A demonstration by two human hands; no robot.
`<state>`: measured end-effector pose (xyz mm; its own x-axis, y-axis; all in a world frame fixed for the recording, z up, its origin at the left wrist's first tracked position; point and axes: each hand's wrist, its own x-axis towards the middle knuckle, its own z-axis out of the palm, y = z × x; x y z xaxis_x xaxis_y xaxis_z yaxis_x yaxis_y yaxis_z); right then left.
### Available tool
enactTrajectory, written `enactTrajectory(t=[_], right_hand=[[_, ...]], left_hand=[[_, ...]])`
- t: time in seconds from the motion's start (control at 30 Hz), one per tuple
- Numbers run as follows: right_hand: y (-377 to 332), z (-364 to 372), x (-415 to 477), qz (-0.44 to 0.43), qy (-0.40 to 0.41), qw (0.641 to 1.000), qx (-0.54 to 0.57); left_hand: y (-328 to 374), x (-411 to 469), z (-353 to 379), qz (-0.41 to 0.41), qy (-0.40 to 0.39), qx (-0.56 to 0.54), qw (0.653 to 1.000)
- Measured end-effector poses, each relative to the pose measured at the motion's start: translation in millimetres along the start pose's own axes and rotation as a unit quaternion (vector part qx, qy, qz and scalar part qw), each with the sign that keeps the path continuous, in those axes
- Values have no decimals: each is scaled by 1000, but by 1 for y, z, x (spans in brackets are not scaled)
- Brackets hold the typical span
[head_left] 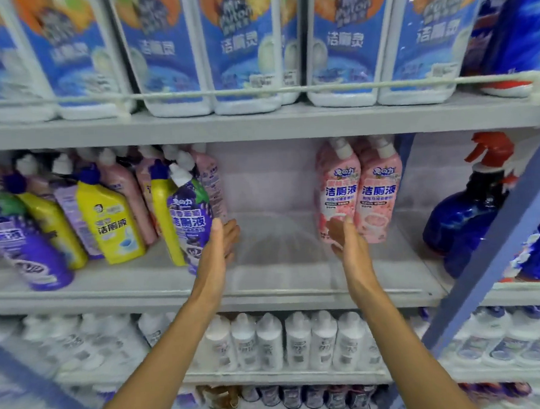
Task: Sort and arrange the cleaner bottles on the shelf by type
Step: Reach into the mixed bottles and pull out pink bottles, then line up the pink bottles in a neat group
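Reaching into the middle shelf [282, 286] with both hands, the person is working in the bare gap at the centre of the frame. The left hand [219, 247] is lying open against the right side of a purple bottle [186, 221], thumb up along its front and fingers fairly straight, so it's pressing on it rather than wrapping around it. That bottle is leaning left at the edge of the mixed bunch.

The right hand [349, 244] is open too, with its fingers touching the lower part of the left pink bottle [336, 188]. A second pink bottle [381, 195] is standing right beside it, touching, so that's two pink ones upright at centre right.

In the jumble at middle left I'm counting three yellow bottles [107, 219], another big purple one [24, 248] tipping over at the far left, plus a few pink ones behind that are too crowded to count.

One blue spray bottle [460, 216] with a red trigger is sitting at the right. Up top, at least six white jugs [164, 53] with blue labels are lining the upper shelf.
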<state>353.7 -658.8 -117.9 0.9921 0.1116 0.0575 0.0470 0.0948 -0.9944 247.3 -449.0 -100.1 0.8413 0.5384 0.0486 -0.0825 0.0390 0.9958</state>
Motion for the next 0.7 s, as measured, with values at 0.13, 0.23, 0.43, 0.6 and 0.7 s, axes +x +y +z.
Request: enactTrajectory(t=[0.13, 0.23, 0.43, 0.6, 0.7], right_hand=[[-1, 75, -23, -14, -56, 998, -2], [-7, 127, -43, -24, -79, 996, -17], [-25, 204, -52, -66, -116, 990, -35], [-28, 233, -46, -92, -117, 986, -78], [-11, 238, -39, -122, -107, 975, -151]], left_hand=[[17, -17, -76, -4, 9, -3, 1000], [30, -27, -124, 14, 12, 0, 1000], [52, 5, -171, 26, 59, 11, 998], [56, 54, -159, 72, 63, 83, 992], [53, 81, -146, 94, 76, 120, 985]])
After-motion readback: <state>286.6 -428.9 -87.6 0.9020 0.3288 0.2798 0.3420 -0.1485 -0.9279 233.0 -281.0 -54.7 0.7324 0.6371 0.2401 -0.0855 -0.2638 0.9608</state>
